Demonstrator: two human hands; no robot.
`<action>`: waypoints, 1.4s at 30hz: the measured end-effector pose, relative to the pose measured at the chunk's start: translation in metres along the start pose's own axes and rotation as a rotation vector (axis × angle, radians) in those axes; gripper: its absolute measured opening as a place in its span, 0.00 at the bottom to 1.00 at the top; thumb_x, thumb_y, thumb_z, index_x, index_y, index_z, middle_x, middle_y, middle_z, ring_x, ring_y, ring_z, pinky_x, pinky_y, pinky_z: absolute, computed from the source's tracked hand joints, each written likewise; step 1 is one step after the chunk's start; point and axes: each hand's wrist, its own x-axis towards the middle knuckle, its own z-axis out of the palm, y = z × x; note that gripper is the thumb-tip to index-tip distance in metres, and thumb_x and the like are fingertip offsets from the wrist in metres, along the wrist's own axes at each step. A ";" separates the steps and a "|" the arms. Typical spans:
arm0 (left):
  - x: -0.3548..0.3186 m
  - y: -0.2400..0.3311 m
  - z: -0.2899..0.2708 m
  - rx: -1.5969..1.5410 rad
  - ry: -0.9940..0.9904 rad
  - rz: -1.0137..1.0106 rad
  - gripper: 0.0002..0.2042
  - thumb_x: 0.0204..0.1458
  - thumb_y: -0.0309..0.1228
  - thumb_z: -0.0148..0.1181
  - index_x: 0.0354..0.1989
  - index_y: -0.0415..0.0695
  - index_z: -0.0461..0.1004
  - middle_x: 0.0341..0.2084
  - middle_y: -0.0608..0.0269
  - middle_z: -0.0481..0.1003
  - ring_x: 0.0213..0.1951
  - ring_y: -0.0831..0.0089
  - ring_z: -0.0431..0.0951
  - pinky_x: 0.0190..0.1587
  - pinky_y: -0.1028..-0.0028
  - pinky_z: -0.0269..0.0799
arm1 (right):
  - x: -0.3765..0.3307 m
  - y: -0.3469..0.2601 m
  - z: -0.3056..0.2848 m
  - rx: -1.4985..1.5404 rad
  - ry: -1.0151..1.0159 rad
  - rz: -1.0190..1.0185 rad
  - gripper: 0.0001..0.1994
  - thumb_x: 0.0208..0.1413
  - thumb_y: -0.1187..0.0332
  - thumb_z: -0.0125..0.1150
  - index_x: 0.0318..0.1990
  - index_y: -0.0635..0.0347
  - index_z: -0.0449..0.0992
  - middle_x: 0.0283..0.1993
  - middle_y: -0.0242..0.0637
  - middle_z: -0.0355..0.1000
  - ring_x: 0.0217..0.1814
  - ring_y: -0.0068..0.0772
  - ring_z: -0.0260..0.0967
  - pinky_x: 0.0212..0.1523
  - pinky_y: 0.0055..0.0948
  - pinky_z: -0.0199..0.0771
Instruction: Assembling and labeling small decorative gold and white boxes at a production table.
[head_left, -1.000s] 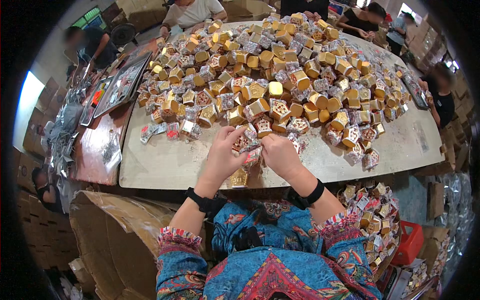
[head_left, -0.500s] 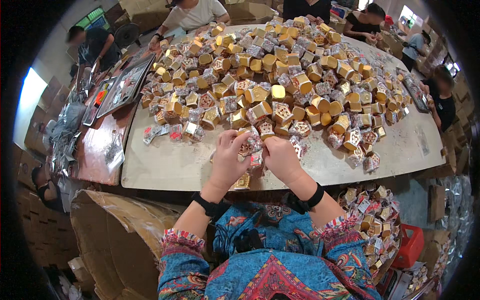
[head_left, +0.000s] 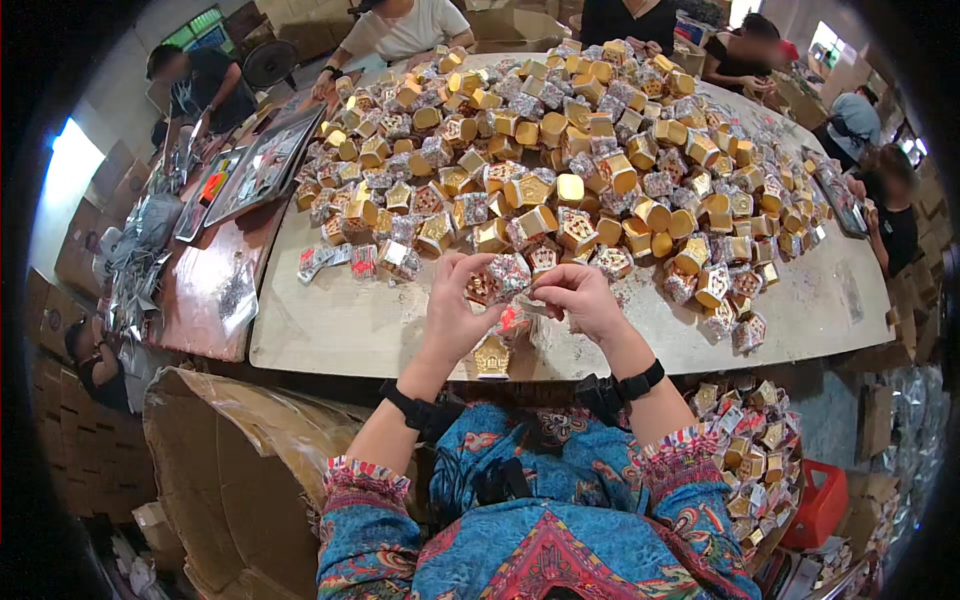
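Observation:
My left hand (head_left: 455, 308) is closed around a small faceted box in clear patterned wrap (head_left: 509, 273), just above the table's near edge. On the box's right side, the thumb and fingertips of my right hand (head_left: 585, 302) pinch together at its wrapping. A pale strip (head_left: 543, 308) shows under the right fingertips; I cannot tell whether it belongs to the wrap. Below the held box lies a small red and white packet (head_left: 514, 321). Close to the table edge under my hands sits a gold box (head_left: 491, 358). Beyond my hands rises a large heap of similar gold boxes (head_left: 570, 188).
Flat red and white packets (head_left: 363, 262) lie left of the heap. Trays (head_left: 265, 160) rest on a brown side table (head_left: 205, 300). An open cardboard carton (head_left: 215, 480) stands at lower left, a filled container (head_left: 755, 450) and red plastic stool (head_left: 822, 505) at lower right. Several people work around the table.
My right fingers have drawn slightly away from the wrapped box, and a pale strip now shows beneath them. The box appears more exposed in my left hand. The whole view has shifted slightly.

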 end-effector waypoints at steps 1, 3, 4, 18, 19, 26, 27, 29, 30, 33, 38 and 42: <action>0.000 0.001 -0.001 0.000 -0.001 -0.002 0.26 0.31 0.22 0.65 0.45 0.43 0.70 0.35 0.58 0.65 0.41 0.62 0.69 0.46 0.68 0.66 | 0.000 0.002 0.000 0.001 0.001 0.002 0.03 0.49 0.76 0.63 0.31 0.64 0.77 0.26 0.31 0.73 0.22 0.18 0.66 0.22 0.17 0.65; 0.000 0.002 -0.001 -0.010 -0.007 -0.008 0.26 0.31 0.22 0.65 0.46 0.42 0.70 0.35 0.58 0.65 0.41 0.63 0.69 0.46 0.68 0.67 | 0.001 0.005 -0.001 -0.030 0.030 0.012 0.02 0.48 0.76 0.62 0.31 0.62 0.77 0.25 0.27 0.71 0.21 0.15 0.63 0.21 0.15 0.60; 0.000 0.003 0.000 -0.011 -0.008 -0.009 0.26 0.31 0.22 0.65 0.46 0.42 0.70 0.35 0.58 0.65 0.41 0.63 0.69 0.46 0.68 0.67 | 0.002 0.005 -0.002 -0.030 0.031 0.013 0.02 0.48 0.76 0.62 0.31 0.62 0.77 0.25 0.27 0.71 0.21 0.15 0.63 0.21 0.15 0.60; 0.002 0.007 0.004 0.057 -0.030 0.037 0.26 0.32 0.22 0.65 0.46 0.44 0.70 0.38 0.56 0.65 0.43 0.59 0.69 0.46 0.67 0.66 | 0.001 -0.001 0.009 0.007 0.071 -0.015 0.05 0.49 0.72 0.64 0.26 0.60 0.74 0.20 0.24 0.66 0.18 0.13 0.56 0.19 0.15 0.54; 0.002 0.006 0.004 0.057 -0.034 0.034 0.26 0.32 0.22 0.65 0.46 0.44 0.70 0.38 0.56 0.65 0.43 0.59 0.69 0.46 0.67 0.66 | 0.001 -0.003 0.010 0.010 0.072 -0.011 0.05 0.49 0.72 0.64 0.26 0.60 0.74 0.20 0.24 0.66 0.18 0.13 0.56 0.19 0.15 0.54; 0.007 0.003 0.000 0.166 -0.051 0.010 0.26 0.32 0.23 0.65 0.47 0.44 0.70 0.39 0.58 0.66 0.43 0.63 0.68 0.47 0.69 0.66 | 0.007 0.007 0.005 -0.132 0.121 -0.012 0.07 0.50 0.68 0.65 0.30 0.59 0.74 0.20 0.24 0.66 0.18 0.13 0.57 0.19 0.15 0.56; 0.008 0.005 0.000 0.142 -0.044 -0.002 0.27 0.32 0.23 0.65 0.47 0.44 0.70 0.39 0.58 0.66 0.43 0.63 0.68 0.47 0.69 0.66 | 0.006 0.012 -0.001 -0.121 0.141 -0.044 0.09 0.48 0.67 0.66 0.35 0.59 0.74 0.24 0.25 0.68 0.21 0.13 0.59 0.22 0.15 0.59; 0.011 0.005 0.001 0.118 -0.033 -0.017 0.27 0.32 0.24 0.65 0.48 0.44 0.70 0.39 0.58 0.66 0.44 0.63 0.68 0.47 0.69 0.66 | 0.002 0.022 -0.012 -0.112 0.156 -0.074 0.14 0.47 0.67 0.68 0.40 0.59 0.74 0.29 0.26 0.70 0.23 0.13 0.60 0.24 0.16 0.62; 0.012 0.004 -0.001 0.124 -0.031 -0.003 0.27 0.32 0.24 0.65 0.48 0.44 0.70 0.39 0.58 0.66 0.44 0.64 0.69 0.47 0.69 0.66 | -0.004 0.027 -0.015 -0.338 0.106 -0.109 0.19 0.44 0.67 0.69 0.45 0.58 0.72 0.36 0.27 0.69 0.26 0.13 0.62 0.27 0.17 0.64; 0.012 0.005 -0.004 0.119 -0.014 -0.006 0.27 0.33 0.25 0.66 0.48 0.44 0.70 0.39 0.58 0.67 0.44 0.65 0.69 0.48 0.70 0.66 | -0.010 0.048 -0.019 -0.700 -0.022 -0.168 0.31 0.37 0.68 0.74 0.53 0.56 0.69 0.51 0.32 0.66 0.35 0.23 0.68 0.34 0.23 0.70; 0.011 -0.001 -0.007 0.053 0.029 -0.033 0.27 0.33 0.26 0.67 0.48 0.43 0.70 0.39 0.59 0.68 0.44 0.66 0.69 0.49 0.71 0.66 | -0.007 0.074 -0.014 -0.969 0.013 -0.395 0.27 0.35 0.70 0.70 0.49 0.60 0.70 0.46 0.43 0.68 0.42 0.43 0.70 0.42 0.32 0.71; 0.009 -0.009 -0.027 0.120 0.091 -0.061 0.28 0.31 0.26 0.69 0.48 0.44 0.71 0.39 0.58 0.68 0.44 0.65 0.69 0.48 0.70 0.66 | -0.002 0.045 -0.008 -0.905 -0.049 -0.075 0.21 0.39 0.72 0.64 0.46 0.61 0.71 0.39 0.44 0.71 0.42 0.42 0.71 0.44 0.33 0.70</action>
